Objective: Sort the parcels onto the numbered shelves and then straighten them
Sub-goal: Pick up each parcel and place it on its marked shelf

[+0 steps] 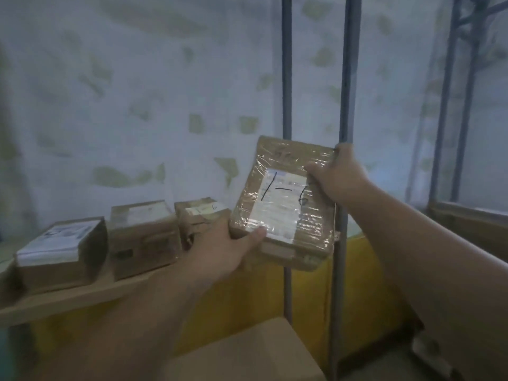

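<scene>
Parcel [286, 202]: taped brown box, held up in the air between both hands, tilted, label face toward camera, "1-6" handwritten on the white label.
Left hand [225, 246]: grips the parcel's lower left corner, thumb on the front face, fingers curled behind.
Right hand [338, 174]: grips the upper right corner, thumb on the front face near the label, fingers wrapped over the right edge.
Parcel position: right end of the shelf [68, 301], above it, just in front of the grey post [343, 78].
Shelf: wooden, holds three boxes [143, 237] in a row, left of the held parcel.
Rightmost box: partly hidden by the left hand.
Below: yellow panel [308, 292], cardboard carton [247, 356].
</scene>
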### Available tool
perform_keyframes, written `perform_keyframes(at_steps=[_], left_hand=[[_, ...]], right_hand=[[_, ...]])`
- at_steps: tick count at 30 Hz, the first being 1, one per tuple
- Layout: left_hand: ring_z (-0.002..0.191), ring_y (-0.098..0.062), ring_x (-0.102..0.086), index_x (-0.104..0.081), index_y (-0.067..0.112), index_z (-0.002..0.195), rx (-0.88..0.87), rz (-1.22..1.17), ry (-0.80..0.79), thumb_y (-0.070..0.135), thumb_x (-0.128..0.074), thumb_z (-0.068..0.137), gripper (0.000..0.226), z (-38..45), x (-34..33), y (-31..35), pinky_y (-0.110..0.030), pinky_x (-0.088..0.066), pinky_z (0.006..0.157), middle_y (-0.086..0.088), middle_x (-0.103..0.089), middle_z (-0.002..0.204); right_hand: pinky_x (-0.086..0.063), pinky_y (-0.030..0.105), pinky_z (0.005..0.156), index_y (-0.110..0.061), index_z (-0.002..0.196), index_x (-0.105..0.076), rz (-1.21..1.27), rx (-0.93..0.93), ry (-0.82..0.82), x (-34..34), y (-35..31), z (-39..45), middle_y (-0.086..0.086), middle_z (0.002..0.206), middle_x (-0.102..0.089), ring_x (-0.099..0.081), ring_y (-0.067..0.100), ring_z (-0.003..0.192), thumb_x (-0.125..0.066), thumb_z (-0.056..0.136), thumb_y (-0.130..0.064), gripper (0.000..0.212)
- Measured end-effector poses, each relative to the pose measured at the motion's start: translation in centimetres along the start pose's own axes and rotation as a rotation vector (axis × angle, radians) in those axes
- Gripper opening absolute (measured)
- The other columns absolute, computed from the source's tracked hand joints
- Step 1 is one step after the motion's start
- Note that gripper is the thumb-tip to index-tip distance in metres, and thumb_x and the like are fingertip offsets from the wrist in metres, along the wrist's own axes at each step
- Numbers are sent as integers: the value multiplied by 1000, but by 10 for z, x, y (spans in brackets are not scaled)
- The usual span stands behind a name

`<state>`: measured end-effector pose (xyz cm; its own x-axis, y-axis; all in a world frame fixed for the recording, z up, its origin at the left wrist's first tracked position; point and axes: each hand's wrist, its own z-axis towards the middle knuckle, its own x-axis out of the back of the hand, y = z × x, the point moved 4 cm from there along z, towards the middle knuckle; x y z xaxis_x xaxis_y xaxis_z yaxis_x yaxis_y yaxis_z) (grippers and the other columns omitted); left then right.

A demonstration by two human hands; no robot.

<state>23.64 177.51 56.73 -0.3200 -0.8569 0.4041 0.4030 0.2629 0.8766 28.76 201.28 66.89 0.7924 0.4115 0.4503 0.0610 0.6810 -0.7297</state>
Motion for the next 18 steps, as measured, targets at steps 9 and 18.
perform_keyframes(at_steps=[9,18], left_hand=[[65,-24,-75,-58,23,110,140,40,48,64,-62,85,48,66,-23,13,-43,-63,67,-1,-77,87],[60,-33,-73,-44,10,134,412,-6,280,56,-60,91,65,110,-38,0,-32,-53,50,-20,-75,75]], right_hand=[[-57,41,78,-19,132,-49,-27,31,-216,-47,29,102,4,112,-59,-64,29,97,-63,91,-38,48],[-59,41,75,-6,98,-63,47,57,-585,-137,43,162,21,100,-69,-68,38,95,-57,86,-1,14]])
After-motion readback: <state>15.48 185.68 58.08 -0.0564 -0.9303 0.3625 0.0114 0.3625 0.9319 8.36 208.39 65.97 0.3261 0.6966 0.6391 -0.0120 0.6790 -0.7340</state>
